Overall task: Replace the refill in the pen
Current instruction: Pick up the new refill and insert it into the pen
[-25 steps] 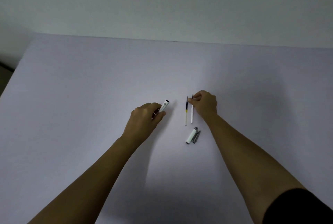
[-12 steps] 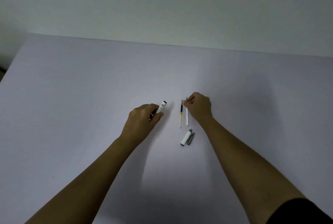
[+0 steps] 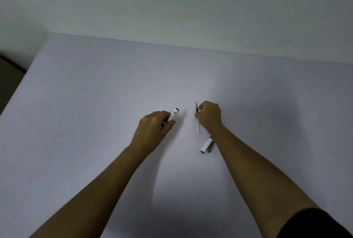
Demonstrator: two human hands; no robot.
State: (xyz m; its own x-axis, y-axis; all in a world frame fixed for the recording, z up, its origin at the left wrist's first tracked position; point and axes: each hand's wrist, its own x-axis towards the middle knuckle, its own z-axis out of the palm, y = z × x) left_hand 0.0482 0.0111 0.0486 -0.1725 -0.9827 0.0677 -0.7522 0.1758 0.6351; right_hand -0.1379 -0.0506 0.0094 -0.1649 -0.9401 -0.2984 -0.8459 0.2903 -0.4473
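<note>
Single head view, looking forward-down over table (image 3: pixel 76 123), wall behind, hands mid-frame.

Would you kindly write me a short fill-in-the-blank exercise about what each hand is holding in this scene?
1. The left hand holds the white pen ____.
2. The thin refill is pinched in the ____ hand's fingers.
3. The white pen cap lies on the ____, held by neither hand.
4. The cap lies beside the ____ forearm.

Missing words: barrel; right; table; right
</note>
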